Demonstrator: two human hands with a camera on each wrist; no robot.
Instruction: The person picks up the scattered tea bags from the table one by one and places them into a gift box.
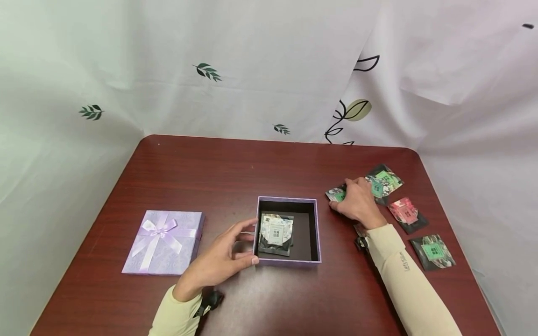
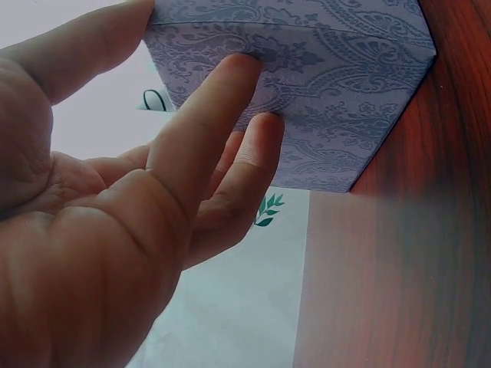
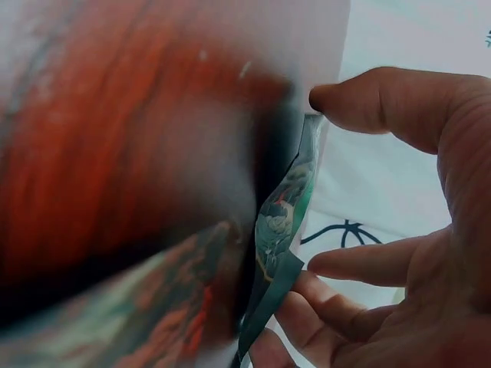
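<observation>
Head view: right hand (image 1: 357, 201) pinching dark, floral, green-labelled sachet (image 1: 336, 193); left hand (image 1: 219, 262) spread against box (image 1: 290, 263).

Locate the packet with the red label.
In the head view, the red-labelled packet lies at the right side of the table, between the overlapping packets beside the right hand and the single green-labelled packet nearer the camera.

Big red-brown table (image 1: 218, 172) w/ round back corners. White cloth (image 1: 260, 32) hangs behind it & on both sides, w/ soft folds. Small dark-green leaves (image 1: 208, 71) are on the cloth, L & mid. To the R there's 1 fat pale-green leaf (image 1: 358, 111) w/ black lines. Table's front has a shiny lt. spot (image 1: 256, 296). Cloth looks pinkish up top R.
</observation>
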